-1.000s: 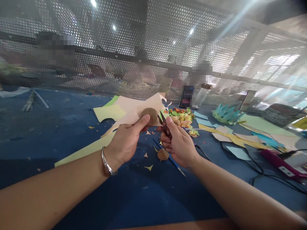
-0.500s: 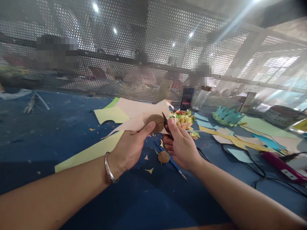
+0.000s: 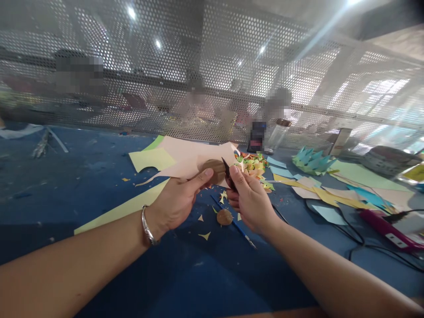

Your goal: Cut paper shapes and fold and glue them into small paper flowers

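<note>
My left hand (image 3: 177, 201) pinches a brown round disc (image 3: 217, 170) flat against a sheet of pale pink paper (image 3: 188, 154), thumb on top. In my right hand (image 3: 253, 201) is a pair of dark scissors (image 3: 226, 171), the pointed blades up at the disc's right edge and the handles mostly hidden by the fingers. A thin cut strip of the pink paper curls up beyond the blades. Below the hands, a second brown disc (image 3: 224, 217) lies by a thin blue stick (image 3: 243, 235) among small paper scraps (image 3: 205, 236).
Behind the scissors spreads a heap of small coloured paper cut-outs (image 3: 255, 163). Yellow paper (image 3: 122, 207) lies at left. A phone (image 3: 257, 137) and a clear bottle (image 3: 278, 134) stand at the mesh screen. Right are a blue paper crown shape (image 3: 313, 161), cables and a purple power strip (image 3: 391, 229).
The pink paper with the disc has turned slightly and sunk a little in my left hand. The scissors have shifted slightly left along the disc's edge.
</note>
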